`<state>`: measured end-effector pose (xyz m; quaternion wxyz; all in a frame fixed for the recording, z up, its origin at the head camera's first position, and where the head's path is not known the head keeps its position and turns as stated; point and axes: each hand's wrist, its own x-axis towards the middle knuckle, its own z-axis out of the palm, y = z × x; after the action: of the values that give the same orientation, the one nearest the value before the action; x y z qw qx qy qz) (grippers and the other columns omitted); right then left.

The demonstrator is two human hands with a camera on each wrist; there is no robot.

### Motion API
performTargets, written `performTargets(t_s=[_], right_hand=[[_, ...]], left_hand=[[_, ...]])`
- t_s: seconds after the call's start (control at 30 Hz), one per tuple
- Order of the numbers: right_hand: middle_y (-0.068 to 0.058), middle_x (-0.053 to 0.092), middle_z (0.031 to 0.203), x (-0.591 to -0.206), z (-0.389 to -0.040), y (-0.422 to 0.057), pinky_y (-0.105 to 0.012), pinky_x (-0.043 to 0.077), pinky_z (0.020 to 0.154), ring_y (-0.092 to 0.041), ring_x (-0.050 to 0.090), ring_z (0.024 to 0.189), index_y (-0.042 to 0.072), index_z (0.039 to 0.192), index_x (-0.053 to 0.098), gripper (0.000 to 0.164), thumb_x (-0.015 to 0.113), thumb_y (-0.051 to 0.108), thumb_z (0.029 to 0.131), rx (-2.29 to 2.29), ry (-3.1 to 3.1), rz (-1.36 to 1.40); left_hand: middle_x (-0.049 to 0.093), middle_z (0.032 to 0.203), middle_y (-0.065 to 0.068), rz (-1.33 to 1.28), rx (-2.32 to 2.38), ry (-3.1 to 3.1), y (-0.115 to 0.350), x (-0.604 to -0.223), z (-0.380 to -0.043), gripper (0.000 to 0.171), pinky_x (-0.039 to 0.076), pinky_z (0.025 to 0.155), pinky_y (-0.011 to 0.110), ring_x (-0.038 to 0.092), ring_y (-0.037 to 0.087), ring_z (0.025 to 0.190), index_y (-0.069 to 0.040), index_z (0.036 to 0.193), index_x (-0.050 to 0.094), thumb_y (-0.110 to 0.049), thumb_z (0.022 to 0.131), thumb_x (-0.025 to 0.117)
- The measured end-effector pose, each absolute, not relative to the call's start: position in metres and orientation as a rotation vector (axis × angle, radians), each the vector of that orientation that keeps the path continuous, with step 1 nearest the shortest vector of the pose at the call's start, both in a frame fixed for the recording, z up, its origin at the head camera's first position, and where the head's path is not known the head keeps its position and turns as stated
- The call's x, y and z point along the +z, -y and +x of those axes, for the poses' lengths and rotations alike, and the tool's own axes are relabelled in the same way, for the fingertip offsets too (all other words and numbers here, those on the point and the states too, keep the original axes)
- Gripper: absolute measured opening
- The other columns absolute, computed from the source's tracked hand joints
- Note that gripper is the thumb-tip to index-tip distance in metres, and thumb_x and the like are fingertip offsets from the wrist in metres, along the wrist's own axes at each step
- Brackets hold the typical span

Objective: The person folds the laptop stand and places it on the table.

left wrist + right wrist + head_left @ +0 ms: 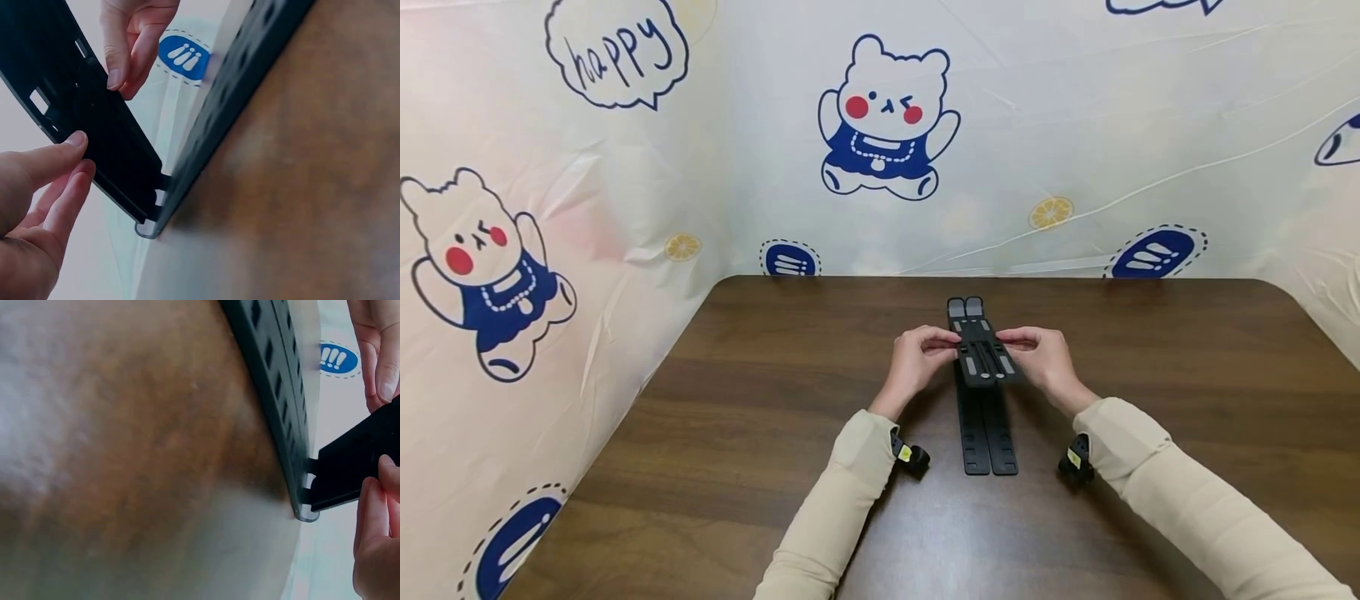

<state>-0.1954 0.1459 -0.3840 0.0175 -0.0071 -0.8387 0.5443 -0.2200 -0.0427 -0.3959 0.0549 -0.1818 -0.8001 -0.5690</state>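
Observation:
A black folding laptop stand [987, 437] with grey pads lies lengthwise on the table. Its upper panel [978, 337] is tilted up from the base, joined at the far end, as both wrist views show. My left hand [916, 360] pinches the panel's left edge between thumb and fingers. On the opposite edge, my right hand [1043, 358] pinches the same panel. The left wrist view has the panel's underside [81, 106] with small slots in it. Rows of notches run along the base [275, 381] in the right wrist view.
The brown wooden table [737, 433] carries the stand. Behind it and at the sides hangs a pale printed cloth [760, 125] with cartoon bears. A small black camera is strapped to each beige-sleeved wrist.

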Motion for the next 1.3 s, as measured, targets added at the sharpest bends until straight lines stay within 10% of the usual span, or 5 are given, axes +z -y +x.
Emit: performTargets(t_s=[1.3], right_hand=[[-0.02,0.063,0.09,-0.399,-0.178,-0.149,-0.036,0.051,0.069,-0.025,0.063,0.077,-0.007,0.096,0.062,0.019,0.064,-0.006,0.076,1.36,2.779,0.23]], left_hand=[[0.061,0.093,0.009,-0.618,-1.495,2.695,0.04,-0.406,-0.209,0.02,0.048,0.065,0.014,0.063,0.014,0.079,0.001,0.089,0.068,0.009,0.071,0.067]])
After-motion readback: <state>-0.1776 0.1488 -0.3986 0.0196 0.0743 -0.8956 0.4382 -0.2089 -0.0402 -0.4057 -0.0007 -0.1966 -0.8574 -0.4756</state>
